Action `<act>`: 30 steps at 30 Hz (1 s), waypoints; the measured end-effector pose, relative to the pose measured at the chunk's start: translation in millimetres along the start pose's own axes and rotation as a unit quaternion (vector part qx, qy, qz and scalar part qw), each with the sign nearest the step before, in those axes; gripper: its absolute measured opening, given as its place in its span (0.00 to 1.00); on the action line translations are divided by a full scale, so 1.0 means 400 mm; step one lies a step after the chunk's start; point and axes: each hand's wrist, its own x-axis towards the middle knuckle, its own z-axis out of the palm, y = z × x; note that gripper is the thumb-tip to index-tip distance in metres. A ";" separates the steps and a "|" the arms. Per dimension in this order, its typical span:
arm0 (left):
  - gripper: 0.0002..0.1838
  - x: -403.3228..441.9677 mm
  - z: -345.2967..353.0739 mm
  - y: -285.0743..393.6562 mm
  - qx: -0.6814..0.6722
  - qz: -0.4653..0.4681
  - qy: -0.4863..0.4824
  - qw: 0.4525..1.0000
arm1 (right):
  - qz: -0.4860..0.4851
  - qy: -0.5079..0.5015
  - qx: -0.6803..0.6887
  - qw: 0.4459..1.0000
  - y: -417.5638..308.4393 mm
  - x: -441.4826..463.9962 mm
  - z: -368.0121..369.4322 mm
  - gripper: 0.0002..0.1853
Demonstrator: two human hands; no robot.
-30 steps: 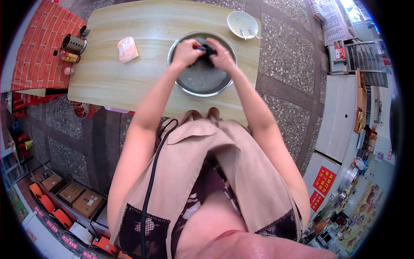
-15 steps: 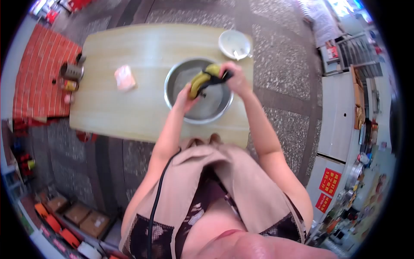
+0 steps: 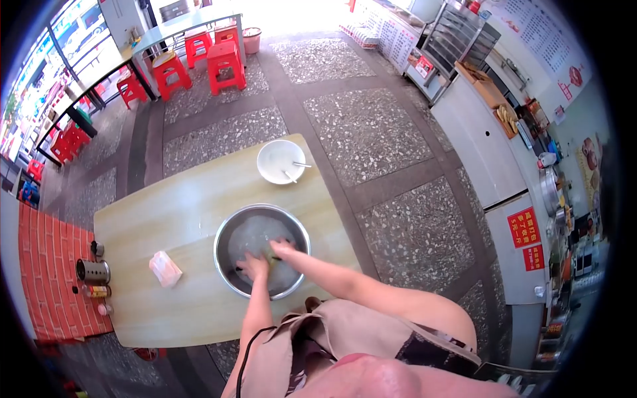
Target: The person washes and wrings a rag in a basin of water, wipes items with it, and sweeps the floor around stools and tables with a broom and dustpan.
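While a brick-patterned panel [image 3: 56, 275] borders the scene at the left, a perforated metal cylinder [image 3: 93, 272] lies at the left end of the worktop [image 3: 192, 205], with a small dark-topped jar [image 3: 97, 248] just beyond it and a bottle with a yellow label [image 3: 99, 292] on its near side. Red stools [image 3: 225, 66] stand on the floor at the far left, well apart from the worktop. Next to the right comes a white and pink packet [image 3: 165, 268], lying by itself, and then a round metal basin [image 3: 229, 239] of cloudy liquid. Inside the basin, the left hand [image 3: 253, 266] has its fingers spread apart and released, down at the liquid. A yellow-green thing [image 3: 271, 257], blurred and only partly seen, is in the basin between this hand and the right hand [image 3: 284, 248], whose fingers are bent; whether they grasp it, I cannot tell. Beyond the basin, near the worktop's far right corner, sits a white bowl [image 3: 269, 161] with two utensils in it. Farther right stands a white cabinet [image 3: 468, 136] bearing red signs [image 3: 524, 228].
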 end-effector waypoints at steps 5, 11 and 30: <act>0.22 -0.126 -0.124 0.104 -0.280 0.104 0.024 0.954 | 0.125 -0.322 0.506 0.790 -0.039 -0.062 -0.009 0.30; 0.18 -0.271 -0.203 0.190 -0.300 0.237 0.141 0.913 | 0.069 -0.388 0.587 0.707 -0.001 -0.031 0.032 0.28; 0.13 -0.162 -0.145 0.184 -0.475 0.097 0.130 0.865 | -0.026 -0.279 0.520 0.807 0.012 0.103 0.119 0.22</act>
